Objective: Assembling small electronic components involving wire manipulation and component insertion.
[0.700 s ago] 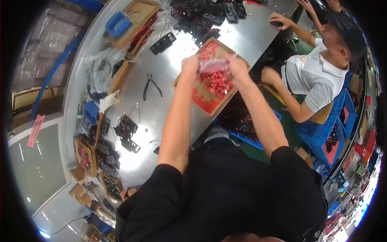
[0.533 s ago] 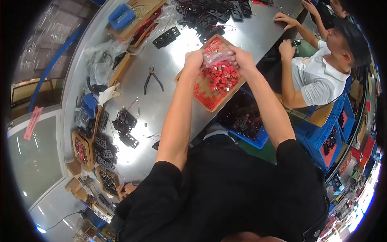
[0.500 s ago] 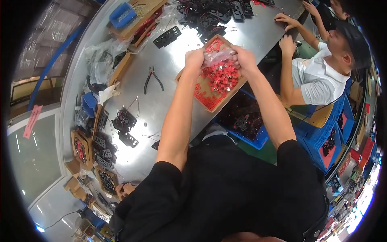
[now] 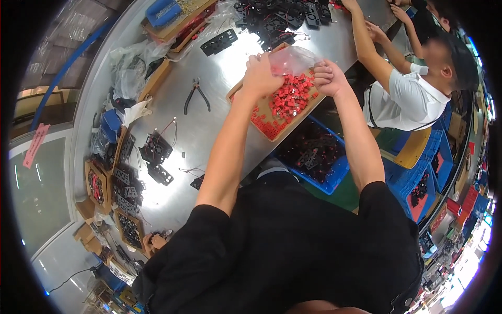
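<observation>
A clear plastic bag stretches between my two hands above a shallow cardboard tray. My left hand is closed on the bag's left side, with its fingertips partly hidden. On the right, my right hand is curled into a fist around the bag's other edge. Below the bag, a heap of small red parts lies in the tray, with more red pieces spread toward its near corner. The bag looks mostly slack, with a reddish tint at its left.
Black-handled pliers lie left of the tray. Black fan brackets are piled at the back; others lie at left. A blue crate stands below the table edge. A person in a white shirt works at right.
My hands have moved apart, and the bag has lifted, spread and slackened above the red heap. At right, the co-worker has stretched an arm forward over the table.
</observation>
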The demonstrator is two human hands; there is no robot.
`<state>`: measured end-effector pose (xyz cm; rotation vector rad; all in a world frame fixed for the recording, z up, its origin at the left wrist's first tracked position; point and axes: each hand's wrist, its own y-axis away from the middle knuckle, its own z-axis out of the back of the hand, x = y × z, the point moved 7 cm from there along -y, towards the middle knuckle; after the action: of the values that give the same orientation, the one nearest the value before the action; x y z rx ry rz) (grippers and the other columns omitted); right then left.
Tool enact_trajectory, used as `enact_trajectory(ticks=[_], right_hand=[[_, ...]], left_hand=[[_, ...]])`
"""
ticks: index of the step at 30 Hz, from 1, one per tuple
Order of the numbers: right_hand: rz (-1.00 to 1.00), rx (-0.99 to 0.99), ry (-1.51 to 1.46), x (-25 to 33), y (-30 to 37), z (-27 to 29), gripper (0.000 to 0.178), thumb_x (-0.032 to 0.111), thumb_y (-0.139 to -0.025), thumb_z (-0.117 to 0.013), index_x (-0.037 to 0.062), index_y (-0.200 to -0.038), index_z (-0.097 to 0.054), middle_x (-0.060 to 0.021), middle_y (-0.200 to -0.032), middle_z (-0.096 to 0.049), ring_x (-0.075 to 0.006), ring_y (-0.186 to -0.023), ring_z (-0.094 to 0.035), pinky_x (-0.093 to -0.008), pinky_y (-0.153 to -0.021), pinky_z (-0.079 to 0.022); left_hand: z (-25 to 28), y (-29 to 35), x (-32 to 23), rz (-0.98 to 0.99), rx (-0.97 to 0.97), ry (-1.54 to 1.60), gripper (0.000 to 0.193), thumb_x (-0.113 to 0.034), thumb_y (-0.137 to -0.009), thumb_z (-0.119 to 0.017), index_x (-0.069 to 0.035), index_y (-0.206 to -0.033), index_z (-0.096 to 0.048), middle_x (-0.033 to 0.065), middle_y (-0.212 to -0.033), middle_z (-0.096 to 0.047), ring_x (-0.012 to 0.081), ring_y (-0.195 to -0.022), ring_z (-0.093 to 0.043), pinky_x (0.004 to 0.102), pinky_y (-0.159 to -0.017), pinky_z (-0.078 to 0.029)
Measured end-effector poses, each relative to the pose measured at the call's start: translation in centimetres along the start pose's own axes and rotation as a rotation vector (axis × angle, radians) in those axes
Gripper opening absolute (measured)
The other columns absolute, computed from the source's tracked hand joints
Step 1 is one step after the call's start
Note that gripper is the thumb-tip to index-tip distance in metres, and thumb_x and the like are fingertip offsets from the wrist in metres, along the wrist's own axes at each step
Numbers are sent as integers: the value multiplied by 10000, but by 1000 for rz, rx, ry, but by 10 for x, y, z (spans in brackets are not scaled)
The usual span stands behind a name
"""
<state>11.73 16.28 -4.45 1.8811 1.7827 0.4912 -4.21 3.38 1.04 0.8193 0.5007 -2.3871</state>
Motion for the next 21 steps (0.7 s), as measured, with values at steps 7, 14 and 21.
enact_trajectory(ticks=[7, 14, 21], right_hand=[[274, -492, 597, -13, 17, -17, 304, 258, -1044, -442, 129, -781, -523, 92, -506, -399, -24, -389, -340, -204, -358, -230], [176, -262, 679, 31, 12, 42, 273, 271, -1011, -495, 156, -763, -489, 115, -561, -362, 3, -431, -304, -173, -389, -223], [266, -352, 712, 16, 37, 18, 245, 244, -982, -540, 162, -761, -475, 116, -588, -398, -3, -449, -310, -177, -417, -240]], left_hand=[[-4, -9, 35, 89, 184, -31, 301, -263, -893, -566, 1, -1037, -574, 296, -973, -673, 482, -955, -642, 537, -853, -505], [-7, -6, 19, -224, 70, -143, 271, -295, -1007, -531, -27, -1028, -563, 243, -900, -680, 474, -830, -641, 538, -736, -494], [8, 5, -6, -271, -76, -183, 347, -370, -981, -614, -28, -951, -562, 205, -903, -657, 441, -787, -636, 505, -667, -496]])
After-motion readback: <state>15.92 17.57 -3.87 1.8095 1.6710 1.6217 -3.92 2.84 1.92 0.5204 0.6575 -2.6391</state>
